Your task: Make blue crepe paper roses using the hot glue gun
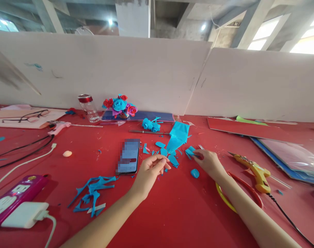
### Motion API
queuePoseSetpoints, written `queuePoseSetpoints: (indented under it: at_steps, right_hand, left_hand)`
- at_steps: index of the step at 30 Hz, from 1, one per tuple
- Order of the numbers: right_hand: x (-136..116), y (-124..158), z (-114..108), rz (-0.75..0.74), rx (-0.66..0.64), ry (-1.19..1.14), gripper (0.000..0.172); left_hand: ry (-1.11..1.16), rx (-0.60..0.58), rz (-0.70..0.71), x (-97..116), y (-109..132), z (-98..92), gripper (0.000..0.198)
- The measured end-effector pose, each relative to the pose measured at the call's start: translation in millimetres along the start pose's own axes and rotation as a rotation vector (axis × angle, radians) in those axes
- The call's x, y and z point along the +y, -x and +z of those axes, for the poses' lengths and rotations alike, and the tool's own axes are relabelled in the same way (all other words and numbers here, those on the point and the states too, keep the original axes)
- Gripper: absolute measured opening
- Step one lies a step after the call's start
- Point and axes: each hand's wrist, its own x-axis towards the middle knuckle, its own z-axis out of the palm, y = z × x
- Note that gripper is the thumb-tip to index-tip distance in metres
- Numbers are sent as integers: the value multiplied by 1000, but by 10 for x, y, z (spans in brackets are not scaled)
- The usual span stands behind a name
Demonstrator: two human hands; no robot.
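Note:
My left hand point(153, 168) hovers near the middle of the red table, thumb and fingertips pinched together; anything between them is too small to make out. To its right, my right hand point(209, 163) pinches the edge of a small blue crepe paper piece point(190, 152). Blue petal-shaped cutouts point(173, 161) lie scattered just beyond my left hand, below a larger blue paper strip point(179, 134). A small rolled blue piece point(194, 173) sits between my hands. Under my right forearm are scissors with red and yellow handles point(249, 187), partly hidden.
A phone point(128, 156) and blue scraps point(93, 193) lie left. A yellow glue gun point(255, 172) rests right, its cord trailing forward. Behind stand a paper flower bouquet point(120, 105) and a bottle point(89, 108). A purple power strip point(20, 193) is front left.

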Motion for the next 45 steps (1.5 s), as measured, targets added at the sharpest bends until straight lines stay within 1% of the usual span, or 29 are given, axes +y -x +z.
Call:
queuePoseSetpoints:
  at_steps: [3,8,13,18,26,32,36,45]
  right_hand:
    - [25,3,12,-14,2,9,19]
    - [46,13,37,-43,-17,6,19]
    - [40,10,33,-46,-25,16,21]
    - [30,7,34,-59,-42,14,20]
    - [52,-1,18,-53,-47,31,22]
    - [92,-10,19,-36,-41,-15,22]
    - [72,-14,18,1,-11,-66,21]
    - [-20,11,-72,146,133,-250,20]
  left_hand:
    - [-10,1,1,1,4,2,16]
    - [-15,4,-2,23,23,15,17]
    - [-25,8,-4,24,21,13,17]
    - [-31,7,-3,21,19,12,17]
    - [-29,0,-5,48,38,23,17]
    - [-33,5,-17,40,30,25,17]
    - [-36,-2,-4,28,27,29,17]
    - [-32,-14,-4,38,30,27,17]
